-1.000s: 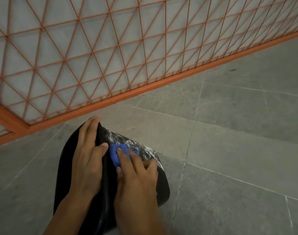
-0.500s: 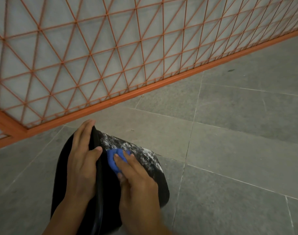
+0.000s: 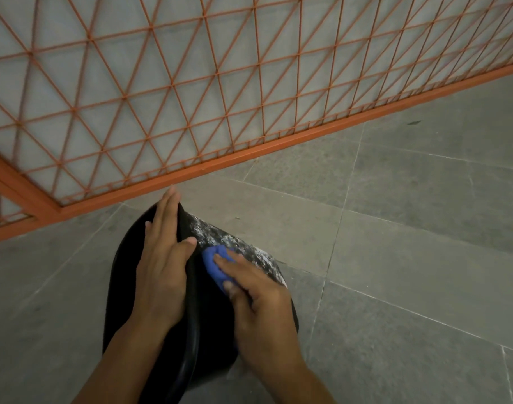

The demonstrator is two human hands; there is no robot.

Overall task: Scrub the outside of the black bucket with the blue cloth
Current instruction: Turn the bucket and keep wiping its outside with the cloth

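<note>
The black bucket (image 3: pixel 208 322) lies tipped on the grey tiled floor, its opening to the left and its white-speckled outer wall facing up and right. My left hand (image 3: pixel 162 266) grips the rim, fingers over the top edge and thumb on the outside. A bunched blue cloth (image 3: pixel 213 262) sits on the speckled outer wall just right of the rim. My right hand (image 3: pixel 258 298) holds the cloth, fingers curled over it and pressing it against the bucket. Most of the cloth is hidden under those fingers.
An orange metal lattice fence (image 3: pixel 191 112) with a solid orange bottom rail (image 3: pixel 249 153) runs diagonally just beyond the bucket. Grey floor tiles (image 3: pixel 409 258) stretch to the right and front. A small dark speck (image 3: pixel 414 122) lies far right near the rail.
My right hand has slid the cloth slightly down and back along the speckled wall. My left hand keeps its grip on the rim. The view shifted a little.
</note>
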